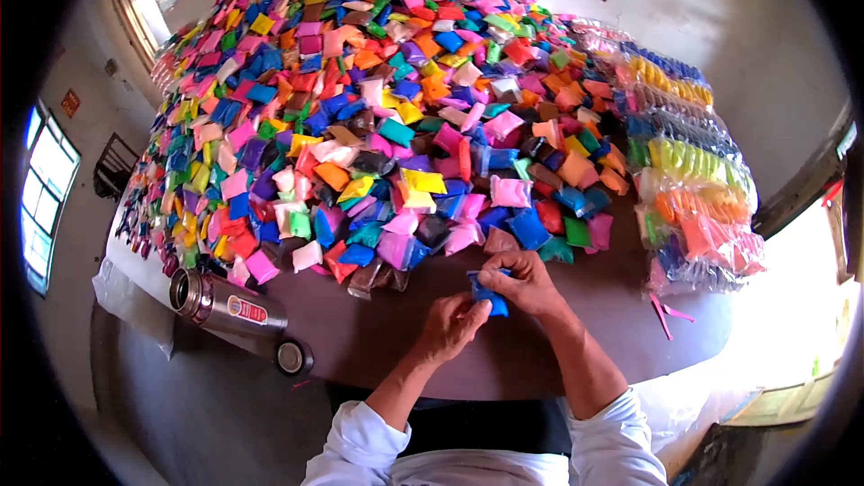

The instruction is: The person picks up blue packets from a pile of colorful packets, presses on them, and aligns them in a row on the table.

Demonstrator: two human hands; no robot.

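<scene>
Both of my hands meet over the brown table [540,342] near its front edge. My left hand [448,326] and my right hand [520,281] together pinch a small blue packet [489,295], which sits between the fingertips. Just beyond my hands begins a huge heap of small colourful packets [378,108] in pink, blue, orange, yellow, green and dark shades, covering most of the table. White sleeves cover both forearms.
A steel flask [225,304] lies on its side at the front left, with its lid [292,357] beside it. Clear bags of sorted packets [693,189] are stacked along the right edge. Windows are on the left wall.
</scene>
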